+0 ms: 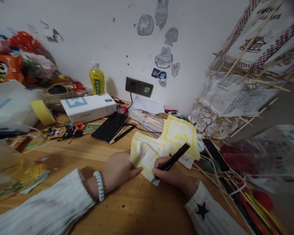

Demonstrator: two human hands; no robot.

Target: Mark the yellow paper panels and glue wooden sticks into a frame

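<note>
My right hand [170, 173] grips a black marker pen [177, 155], slanted, its lower end at the bottom right corner of a thin white sheet with yellow drawing [147, 151]. My left hand [119, 168] holds the left edge of that sheet; its thumb points toward the pen, and the other fingers are hidden behind the paper. The sheet looks soft and wrinkled. Just behind it lies a second yellow-patterned sheet [182, 135], partly overlapped, with another drawn paper [183, 160] peeking out beneath.
Toward the back left are a black phone [109, 126], a white box [89, 107], a yellow tape roll [42, 112] and a drink bottle [97, 80]. On the right, another phone [215, 155] lies beside cables and thin sticks. Stick-framed paper lanterns [257, 42] hang upper right.
</note>
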